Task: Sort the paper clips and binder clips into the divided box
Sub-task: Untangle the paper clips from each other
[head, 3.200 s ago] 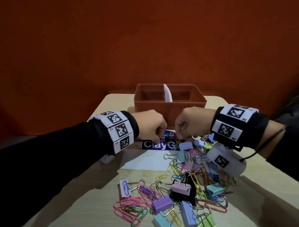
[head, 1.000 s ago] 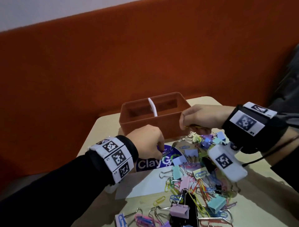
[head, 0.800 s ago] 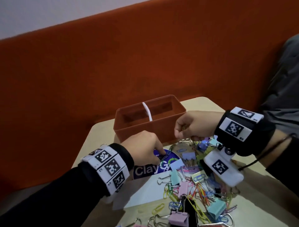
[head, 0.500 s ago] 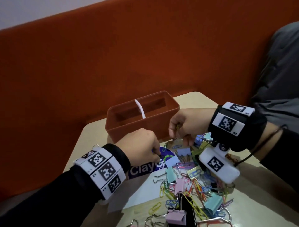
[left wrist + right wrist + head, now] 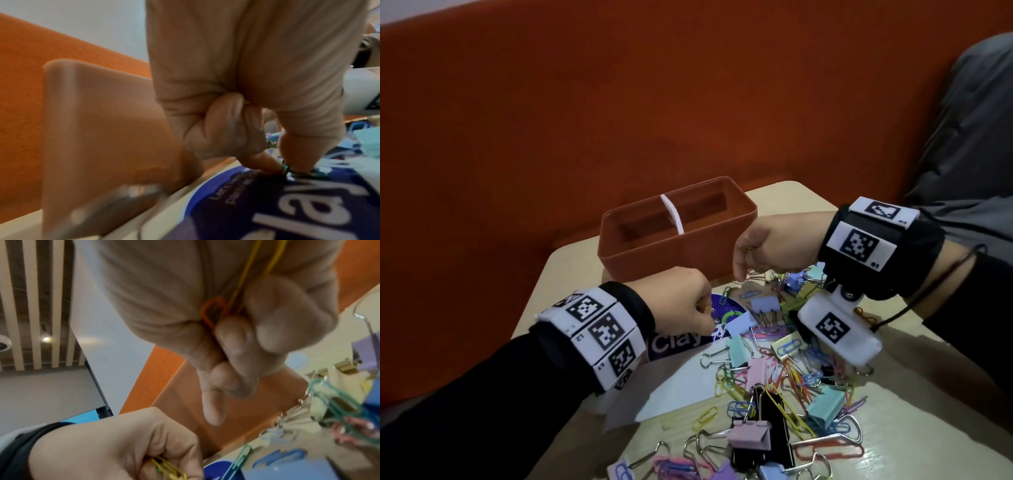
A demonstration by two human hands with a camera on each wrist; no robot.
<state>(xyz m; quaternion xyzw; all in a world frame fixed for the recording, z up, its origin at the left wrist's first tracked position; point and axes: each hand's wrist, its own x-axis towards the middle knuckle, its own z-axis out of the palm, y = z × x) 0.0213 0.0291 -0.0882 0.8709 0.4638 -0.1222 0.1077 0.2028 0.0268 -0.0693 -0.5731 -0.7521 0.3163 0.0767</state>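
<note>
Both hands are gathering paper clips in small batches rather than carrying them one at a time, which looks like the reason each fist is curled so tight. The right hand (image 5: 770, 245) hangs just beside the box's near right corner, its fingers (image 5: 232, 340) closed round a yellow clip and an orange clip (image 5: 212, 312) tucked against the palm, so it seems ready to lift over the rim. The left hand (image 5: 681, 301) is down at the printed sheet (image 5: 674, 342) near the tabletop's far edge, thumb and forefinger (image 5: 261, 164) pinching a green clip (image 5: 292, 172) off the sheet, with yellow clips (image 5: 166, 469) already bunched inside the same fist.

The brown box (image 5: 654, 253) stands at the far edge of the tabletop, its white divider (image 5: 673, 217) splitting it into two halves. The heap of paper clips and binder clips (image 5: 767, 387) spreads from the middle of the tabletop towards its near edge, well short of sorted.

From here the box floor is hidden by its near wall, so I cannot tell whether either half holds anything. How many clips sit inside each fist is hidden too. The heap runs out of sight at the near edge, and the left wrist view is smeared at the bottom.
</note>
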